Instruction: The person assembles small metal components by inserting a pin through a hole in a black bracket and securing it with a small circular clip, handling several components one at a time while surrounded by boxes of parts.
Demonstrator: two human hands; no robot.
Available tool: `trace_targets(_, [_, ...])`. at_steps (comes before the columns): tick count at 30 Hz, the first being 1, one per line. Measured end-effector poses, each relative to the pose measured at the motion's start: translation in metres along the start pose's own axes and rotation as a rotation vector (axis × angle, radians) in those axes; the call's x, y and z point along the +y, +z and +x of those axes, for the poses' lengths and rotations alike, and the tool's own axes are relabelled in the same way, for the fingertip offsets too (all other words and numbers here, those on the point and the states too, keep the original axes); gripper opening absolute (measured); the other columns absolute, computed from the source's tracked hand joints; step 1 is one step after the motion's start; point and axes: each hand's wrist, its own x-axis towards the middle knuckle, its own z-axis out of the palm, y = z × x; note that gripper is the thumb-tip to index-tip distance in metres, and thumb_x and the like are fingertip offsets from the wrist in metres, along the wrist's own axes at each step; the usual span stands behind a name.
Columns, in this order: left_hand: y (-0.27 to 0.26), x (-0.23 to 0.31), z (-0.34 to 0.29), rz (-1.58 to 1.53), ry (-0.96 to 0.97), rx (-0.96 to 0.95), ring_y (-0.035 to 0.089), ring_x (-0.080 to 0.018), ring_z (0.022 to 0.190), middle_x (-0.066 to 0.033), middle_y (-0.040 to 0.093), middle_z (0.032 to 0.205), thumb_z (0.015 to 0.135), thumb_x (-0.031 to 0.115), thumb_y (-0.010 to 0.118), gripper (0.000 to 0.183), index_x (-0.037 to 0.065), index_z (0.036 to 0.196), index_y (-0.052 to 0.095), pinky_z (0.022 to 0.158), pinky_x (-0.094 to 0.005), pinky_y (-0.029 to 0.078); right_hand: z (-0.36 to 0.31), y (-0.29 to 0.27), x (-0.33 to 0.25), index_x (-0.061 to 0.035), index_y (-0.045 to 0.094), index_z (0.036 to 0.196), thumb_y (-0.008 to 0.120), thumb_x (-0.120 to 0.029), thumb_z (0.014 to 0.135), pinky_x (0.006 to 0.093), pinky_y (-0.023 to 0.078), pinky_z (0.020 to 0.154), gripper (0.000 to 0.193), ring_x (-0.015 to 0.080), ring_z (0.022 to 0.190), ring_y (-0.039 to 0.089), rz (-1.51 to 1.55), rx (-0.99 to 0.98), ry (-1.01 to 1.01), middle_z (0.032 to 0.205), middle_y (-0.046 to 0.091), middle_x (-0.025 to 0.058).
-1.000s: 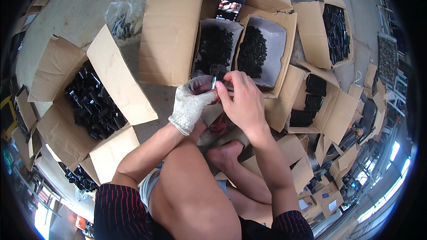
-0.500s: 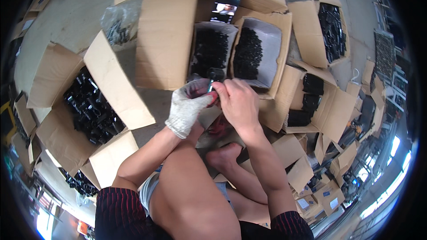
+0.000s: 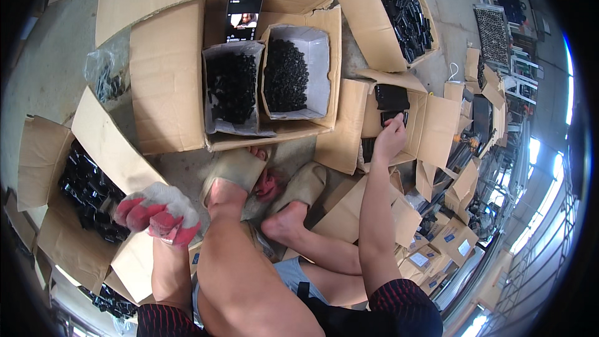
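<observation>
My left hand, in a grey knitted glove with red coating, is raised beside the left carton of shiny black tube-like pieces. Its fingers are loosely bent and apart; I see nothing held in them. My bare right hand reaches into the carton on the right, its fingers closed at a small black piece there. The hand partly hides that piece. Just beyond lies a neat black stack, with more black pieces nearer me.
Ahead stands a large carton with two grey-lined trays of small black parts and a lit phone propped behind. Another carton of black pieces is far right. My feet and sandals are between the cartons. A clear plastic bag lies left.
My hands have parted from the small piece they held together. The left moved back toward the left carton, the right into the right carton. The view has shifted right.
</observation>
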Motion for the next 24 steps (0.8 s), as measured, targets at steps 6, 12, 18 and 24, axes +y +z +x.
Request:
trace_targets(6, [0.004,-0.019,0.024,0.7,-0.07,0.541,0.058,-0.0144,0.067,0.0089,0.051,0.074,0.09,0.003,0.066,0.026,0.028,0.082,0.065,0.067,-0.0318,0.044,0.046,0.029,0.097,-0.0017,0.07,0.109,0.069,-0.023,0.095,0.0389,0.055,0.081,0.026,0.0305,0.089,0.071,-0.069,-0.095,-0.179,0.096,0.073,0.0142])
trace_targets(12, [-0.022,-0.024,0.023,0.908,-0.249,0.611,0.068,-0.0369,0.108,-0.0116,0.069,0.108,0.087,-0.01,0.072,0.034,0.015,0.11,0.073,0.085,-0.0475,0.058,0.065,0.058,0.074,-0.0074,0.06,0.126,0.072,-0.019,0.092,0.0478,0.051,0.089,0.037,0.0361,0.101,0.064,-0.319,-0.182,-0.177,0.108,0.063,0.0152])
trace_targets(18, [-0.027,-0.02,0.019,0.988,-0.257,0.733,0.069,-0.0377,0.11,-0.0178,0.071,0.111,0.086,-0.008,0.073,0.024,0.008,0.105,0.072,0.087,-0.0452,0.058,0.061,0.065,0.06,-0.0075,0.061,0.117,0.073,-0.02,0.092,0.0493,0.052,0.086,0.031,0.0364,0.101,0.065,-0.348,-0.154,-0.094,0.108,0.064,0.015])
trace_targets(24, [-0.029,-0.019,0.024,1.038,-0.239,0.774,0.069,-0.0365,0.108,-0.0178,0.072,0.113,0.087,-0.006,0.073,0.026,0.009,0.107,0.071,0.087,-0.0446,0.057,0.065,0.059,0.057,-0.0106,0.066,0.113,0.074,-0.024,0.09,0.0501,0.052,0.088,0.028,0.0369,0.104,0.065,-0.426,-0.155,-0.139,0.11,0.064,0.0157])
